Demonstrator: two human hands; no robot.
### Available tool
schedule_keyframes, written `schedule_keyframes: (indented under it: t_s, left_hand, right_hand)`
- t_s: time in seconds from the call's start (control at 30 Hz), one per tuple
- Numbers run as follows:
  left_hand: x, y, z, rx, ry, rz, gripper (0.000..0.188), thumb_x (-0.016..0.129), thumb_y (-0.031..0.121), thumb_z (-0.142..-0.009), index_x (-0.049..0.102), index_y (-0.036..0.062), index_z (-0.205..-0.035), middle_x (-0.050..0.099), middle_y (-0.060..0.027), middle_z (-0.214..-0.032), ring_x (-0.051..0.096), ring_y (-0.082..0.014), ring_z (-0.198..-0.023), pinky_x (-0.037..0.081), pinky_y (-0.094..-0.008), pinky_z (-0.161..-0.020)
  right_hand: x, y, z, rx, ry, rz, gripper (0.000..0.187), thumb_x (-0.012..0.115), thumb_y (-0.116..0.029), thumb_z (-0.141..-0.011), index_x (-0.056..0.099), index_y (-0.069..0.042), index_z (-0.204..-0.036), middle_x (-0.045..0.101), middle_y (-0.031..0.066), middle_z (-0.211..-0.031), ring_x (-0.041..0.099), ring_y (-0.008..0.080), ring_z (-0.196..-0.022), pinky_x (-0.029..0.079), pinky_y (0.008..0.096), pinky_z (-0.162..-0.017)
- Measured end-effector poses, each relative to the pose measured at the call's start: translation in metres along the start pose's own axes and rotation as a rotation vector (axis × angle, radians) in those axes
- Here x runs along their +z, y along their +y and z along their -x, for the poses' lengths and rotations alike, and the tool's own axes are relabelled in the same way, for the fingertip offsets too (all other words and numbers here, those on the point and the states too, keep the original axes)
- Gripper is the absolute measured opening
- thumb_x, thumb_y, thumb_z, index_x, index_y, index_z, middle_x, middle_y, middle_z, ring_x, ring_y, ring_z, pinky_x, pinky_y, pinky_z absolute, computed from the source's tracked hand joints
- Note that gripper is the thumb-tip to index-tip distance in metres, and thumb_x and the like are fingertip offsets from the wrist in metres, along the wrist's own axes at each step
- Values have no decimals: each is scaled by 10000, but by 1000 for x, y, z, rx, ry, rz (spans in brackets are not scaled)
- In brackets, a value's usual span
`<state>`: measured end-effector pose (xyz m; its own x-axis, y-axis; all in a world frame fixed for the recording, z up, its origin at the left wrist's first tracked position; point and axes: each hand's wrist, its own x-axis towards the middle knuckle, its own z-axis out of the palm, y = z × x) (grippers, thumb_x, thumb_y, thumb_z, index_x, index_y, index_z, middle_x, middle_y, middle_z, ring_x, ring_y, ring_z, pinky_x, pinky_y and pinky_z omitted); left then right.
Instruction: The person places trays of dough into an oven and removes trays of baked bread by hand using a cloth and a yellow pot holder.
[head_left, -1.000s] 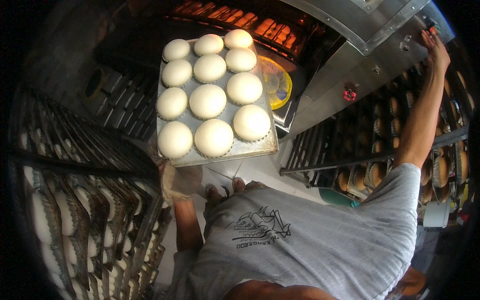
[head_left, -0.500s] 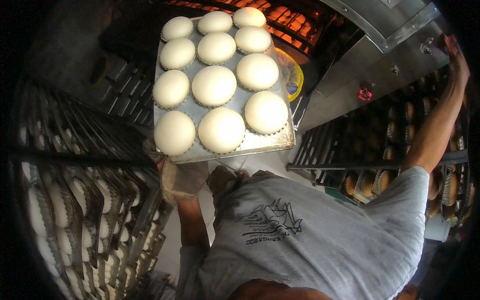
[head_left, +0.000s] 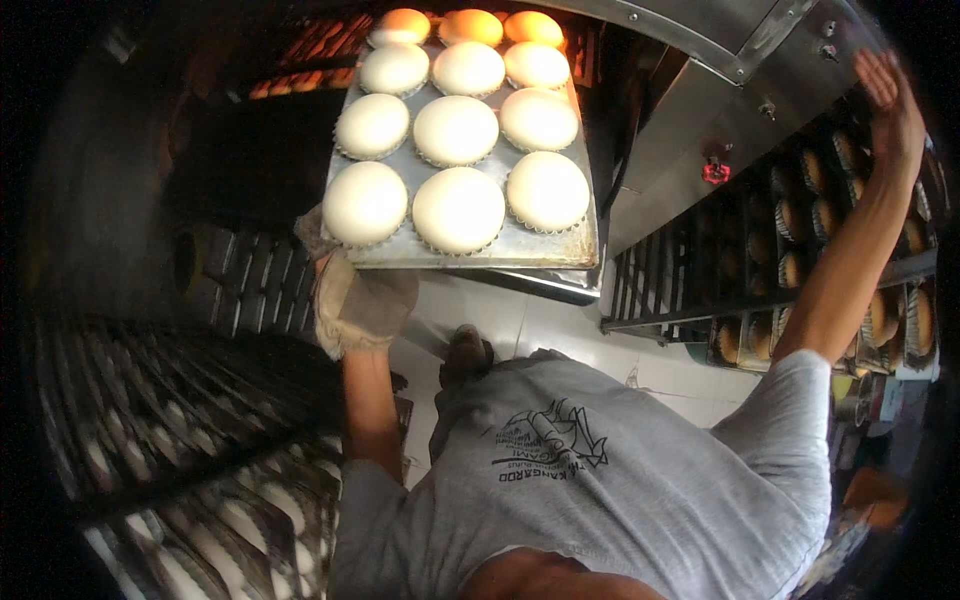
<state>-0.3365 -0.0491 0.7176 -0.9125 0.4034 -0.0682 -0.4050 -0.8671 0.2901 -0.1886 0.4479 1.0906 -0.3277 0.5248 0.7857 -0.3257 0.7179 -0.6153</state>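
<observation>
A metal baking tray (head_left: 430, 258) carries several pale, round dough buns (head_left: 456, 130) in fluted cups. My left hand (head_left: 362, 305), covered by a worn beige cloth mitt, grips the tray's near left corner; the fingers are mostly hidden inside the mitt. The tray's far end reaches into the orange glow of an oven, where the farthest buns look orange-lit. My right hand (head_left: 893, 112) is bare and raised at the far right with fingers stretched out, holding nothing. It is by the steel oven front (head_left: 690, 130); whether it touches the steel, I cannot tell.
Inside the dark oven, more buns (head_left: 310, 60) glow orange. A red knob (head_left: 716, 172) sticks out of the steel front. At right stands a rack (head_left: 760, 305) of browned buns (head_left: 920, 320). Another rack (head_left: 200, 478) at left holds pale dough buns (head_left: 240, 525). Pale tiles (head_left: 500, 315) cover the floor.
My left hand and the tray have moved forward, bringing the far buns into the orange light. My right hand has shifted slightly left and up, still stretched out.
</observation>
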Motion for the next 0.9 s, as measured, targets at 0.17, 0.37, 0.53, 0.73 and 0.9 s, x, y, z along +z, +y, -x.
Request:
schedule_keyframes:
  t_s: [0.17, 0.37, 0.53, 0.73, 0.9]
  left_hand:
    - [3, 15, -1, 66, -13, -138, 377, 525, 283, -932, 552, -9, -1169, 608, -155, -1184, 614, -226, -1077, 543, -364, -887]
    - [17, 17, -6, 173, 8, -568, 306, 555, 269, -903, 592, 22, -1079, 632, -122, -1098, 630, -230, -1017, 538, -353, -852]
    - [62, 25, -58, 419, 170, -1782, 248, 581, 258, -879, 625, 48, -1005, 651, -94, -1027, 644, -233, -966, 534, -344, -822]
    - [126, 16, -79, 397, 309, -2471, 185, 611, 244, -850, 664, 80, -915, 674, -60, -941, 660, -236, -905, 528, -332, -786]
    - [134, 4, -117, 412, 93, -2955, 205, 573, 323, -877, 690, 188, -978, 658, 38, -947, 642, -202, -960, 482, -386, -850]
  right_hand:
    - [-33, -17, 108, 25, -98, -64, 374, 571, -208, -978, 556, 75, -1222, 665, 221, -1087, 690, 266, -955, 555, 329, -861]
    - [-78, -29, 224, 241, -114, -167, 303, 596, -186, -968, 561, 43, -1164, 685, 146, -960, 695, 173, -792, 560, 255, -723]
    - [-60, -32, 268, 383, -169, -227, 254, 569, -141, -977, 552, 41, -1155, 681, 142, -941, 697, 172, -772, 568, 259, -697]
    - [-34, -45, 303, 507, -225, -175, 267, 608, -132, -946, 564, 49, -1137, 682, 138, -938, 682, 162, -749, 577, 274, -670]
    - [-6, -45, 325, 596, -399, -197, 340, 653, -121, -915, 543, 65, -1177, 680, 134, -945, 673, 172, -770, 563, 288, -684]
